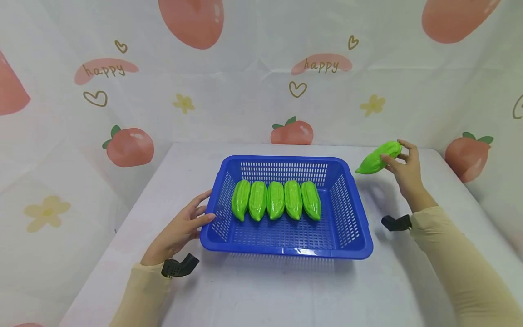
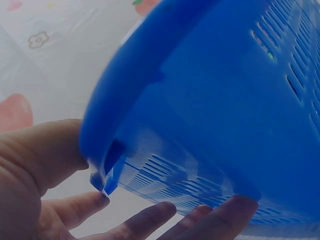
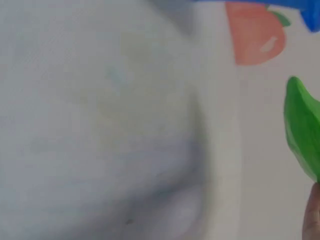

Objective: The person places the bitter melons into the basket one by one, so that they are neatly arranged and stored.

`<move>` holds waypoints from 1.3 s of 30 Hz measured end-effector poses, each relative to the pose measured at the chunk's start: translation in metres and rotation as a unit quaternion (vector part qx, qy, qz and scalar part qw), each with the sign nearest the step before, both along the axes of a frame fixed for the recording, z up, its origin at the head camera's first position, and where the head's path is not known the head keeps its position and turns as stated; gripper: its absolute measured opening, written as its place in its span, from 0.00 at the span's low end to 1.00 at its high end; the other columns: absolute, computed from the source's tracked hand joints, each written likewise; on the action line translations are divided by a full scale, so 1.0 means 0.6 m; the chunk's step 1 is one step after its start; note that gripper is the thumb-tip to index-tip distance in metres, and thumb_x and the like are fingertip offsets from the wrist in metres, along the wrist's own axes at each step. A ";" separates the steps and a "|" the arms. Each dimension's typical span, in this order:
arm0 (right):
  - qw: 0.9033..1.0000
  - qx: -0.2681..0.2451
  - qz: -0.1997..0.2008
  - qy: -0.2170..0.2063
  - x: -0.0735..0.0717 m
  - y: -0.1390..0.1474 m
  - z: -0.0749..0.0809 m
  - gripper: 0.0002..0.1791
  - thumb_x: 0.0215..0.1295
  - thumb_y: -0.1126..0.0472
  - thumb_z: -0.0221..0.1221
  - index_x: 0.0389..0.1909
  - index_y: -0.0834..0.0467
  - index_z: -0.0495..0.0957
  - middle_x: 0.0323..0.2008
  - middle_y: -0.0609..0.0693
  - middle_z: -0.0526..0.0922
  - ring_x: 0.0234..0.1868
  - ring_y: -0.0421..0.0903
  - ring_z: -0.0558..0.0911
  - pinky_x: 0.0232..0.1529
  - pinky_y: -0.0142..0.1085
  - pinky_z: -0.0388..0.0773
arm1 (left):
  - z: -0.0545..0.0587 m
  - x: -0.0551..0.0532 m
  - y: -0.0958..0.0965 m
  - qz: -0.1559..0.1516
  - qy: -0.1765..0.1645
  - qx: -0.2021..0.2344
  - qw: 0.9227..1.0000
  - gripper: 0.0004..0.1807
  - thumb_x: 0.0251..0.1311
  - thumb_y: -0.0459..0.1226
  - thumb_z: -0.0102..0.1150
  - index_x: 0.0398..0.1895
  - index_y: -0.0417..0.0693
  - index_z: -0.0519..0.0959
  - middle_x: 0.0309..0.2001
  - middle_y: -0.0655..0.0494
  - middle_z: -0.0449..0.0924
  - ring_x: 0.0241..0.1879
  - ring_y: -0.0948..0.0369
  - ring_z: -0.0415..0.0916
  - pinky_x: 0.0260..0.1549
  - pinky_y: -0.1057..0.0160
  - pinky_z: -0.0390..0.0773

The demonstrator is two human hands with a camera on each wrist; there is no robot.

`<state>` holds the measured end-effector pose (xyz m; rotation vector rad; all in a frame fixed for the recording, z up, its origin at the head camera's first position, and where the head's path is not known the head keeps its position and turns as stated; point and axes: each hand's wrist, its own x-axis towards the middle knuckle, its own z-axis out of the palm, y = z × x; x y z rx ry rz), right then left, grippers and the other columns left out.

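A blue plastic basket (image 1: 261, 251) with slotted walls stands on the white table. Several bright green bitter melons (image 1: 275, 200) lie side by side in a row inside it, toward the left and middle. My left hand (image 1: 180, 231) grips the basket's left side; in the left wrist view the thumb (image 2: 55, 150) is at the rim and the fingers spread beneath it. Beyond the basket's right side, my right hand (image 1: 408, 175) pinches another bitter melon (image 1: 372, 161) above the table, its pointed end toward the left. That melon's tip (image 3: 302, 125) shows at the right wrist view's edge.
White cloth with peach and flower prints (image 1: 245, 104) hangs behind and at both sides. A black wrist device (image 1: 180, 265) sits on the left wrist, and another black device (image 1: 396, 222) on the right. Bare table (image 1: 408, 272) surrounds the basket.
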<state>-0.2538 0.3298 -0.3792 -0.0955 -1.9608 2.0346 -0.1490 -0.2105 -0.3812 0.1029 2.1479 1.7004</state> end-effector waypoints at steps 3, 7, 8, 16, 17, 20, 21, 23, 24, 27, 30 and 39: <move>0.997 -0.063 -0.012 0.039 0.003 -0.010 0.018 0.34 0.62 0.74 0.59 0.66 0.52 0.58 0.48 0.44 0.61 0.45 0.37 0.70 0.38 0.20 0.79 | -0.001 0.000 0.001 0.000 -0.001 0.001 1.000 0.43 0.66 0.44 0.57 0.77 0.63 0.43 0.72 0.39 0.57 0.60 0.42 0.72 0.53 0.44 0.78; 0.988 -0.129 -0.009 0.086 0.007 -0.024 0.035 0.32 0.60 0.77 0.58 0.61 0.50 0.61 0.47 0.50 0.63 0.41 0.38 0.76 0.39 0.23 0.81 | -0.002 -0.001 0.000 0.000 -0.003 0.001 1.000 0.43 0.66 0.45 0.57 0.77 0.64 0.43 0.72 0.39 0.58 0.60 0.43 0.73 0.53 0.44 0.78; 0.985 -0.140 -0.005 0.097 0.009 -0.027 0.038 0.32 0.60 0.78 0.58 0.61 0.51 0.61 0.47 0.51 0.64 0.39 0.38 0.78 0.40 0.24 0.81 | -0.002 -0.001 0.001 0.002 -0.002 0.000 1.000 0.43 0.66 0.45 0.57 0.77 0.64 0.43 0.72 0.39 0.58 0.59 0.43 0.73 0.52 0.44 0.78; 0.971 -0.155 0.076 0.164 0.026 -0.056 0.045 0.29 0.62 0.78 0.57 0.61 0.55 0.63 0.48 0.56 0.68 0.40 0.42 0.82 0.44 0.28 0.82 | -0.002 0.000 0.001 0.003 0.000 0.001 1.000 0.43 0.66 0.44 0.57 0.77 0.64 0.43 0.72 0.39 0.58 0.59 0.42 0.74 0.50 0.44 0.79; 0.972 -0.141 0.086 0.168 0.028 -0.060 0.045 0.29 0.62 0.78 0.56 0.61 0.55 0.63 0.49 0.56 0.69 0.41 0.42 0.83 0.45 0.28 0.82 | -0.002 0.000 0.001 0.004 0.000 0.000 1.000 0.43 0.66 0.45 0.57 0.77 0.64 0.43 0.72 0.39 0.57 0.59 0.42 0.74 0.50 0.44 0.79; 0.974 -0.094 0.111 0.175 0.035 -0.071 0.045 0.28 0.64 0.78 0.52 0.62 0.55 0.63 0.50 0.55 0.71 0.42 0.41 0.83 0.45 0.27 0.81 | -0.002 -0.001 0.000 0.004 0.000 -0.001 1.000 0.43 0.66 0.45 0.57 0.77 0.65 0.43 0.72 0.39 0.57 0.59 0.42 0.73 0.51 0.44 0.79; 0.974 -0.079 0.118 0.176 0.037 -0.074 0.045 0.28 0.65 0.78 0.52 0.62 0.55 0.63 0.49 0.54 0.71 0.41 0.40 0.83 0.45 0.27 0.81 | -0.002 -0.001 0.000 0.004 0.000 -0.002 1.000 0.43 0.66 0.45 0.57 0.77 0.65 0.43 0.72 0.39 0.57 0.59 0.42 0.73 0.51 0.44 0.79; 0.975 -0.045 0.130 0.177 0.041 -0.081 0.045 0.28 0.65 0.79 0.51 0.62 0.56 0.63 0.48 0.53 0.72 0.41 0.39 0.83 0.44 0.26 0.81 | -0.002 -0.002 0.000 0.004 -0.001 -0.003 1.000 0.43 0.66 0.45 0.57 0.77 0.65 0.43 0.72 0.39 0.57 0.59 0.42 0.73 0.51 0.44 0.79; 0.975 -0.029 0.135 0.176 0.042 -0.084 0.044 0.28 0.65 0.79 0.51 0.62 0.56 0.63 0.48 0.53 0.72 0.41 0.39 0.83 0.44 0.25 0.81 | -0.002 -0.002 0.000 0.003 -0.001 -0.001 1.000 0.43 0.66 0.45 0.57 0.77 0.65 0.43 0.72 0.39 0.57 0.59 0.42 0.73 0.51 0.44 0.79; 0.973 0.029 0.149 0.173 0.046 -0.093 0.043 0.28 0.65 0.78 0.52 0.63 0.57 0.63 0.47 0.51 0.73 0.42 0.38 0.82 0.44 0.24 0.80 | -0.003 -0.003 -0.001 0.001 0.000 0.000 1.000 0.43 0.66 0.45 0.57 0.77 0.65 0.43 0.72 0.39 0.57 0.59 0.42 0.73 0.50 0.44 0.79; 0.969 0.083 0.161 0.166 0.050 -0.099 0.040 0.29 0.64 0.78 0.52 0.65 0.58 0.62 0.47 0.49 0.74 0.44 0.39 0.80 0.45 0.22 0.79 | -0.003 -0.004 -0.001 0.001 0.000 0.001 1.000 0.43 0.66 0.45 0.57 0.77 0.65 0.43 0.72 0.39 0.57 0.59 0.42 0.73 0.50 0.44 0.79; 0.948 0.246 0.151 0.138 0.054 -0.102 0.029 0.30 0.64 0.73 0.57 0.66 0.61 0.60 0.45 0.38 0.76 0.43 0.36 0.77 0.43 0.20 0.76 | -0.004 -0.004 -0.001 0.000 -0.002 0.001 1.000 0.43 0.66 0.44 0.57 0.77 0.64 0.43 0.72 0.39 0.57 0.58 0.43 0.74 0.50 0.45 0.79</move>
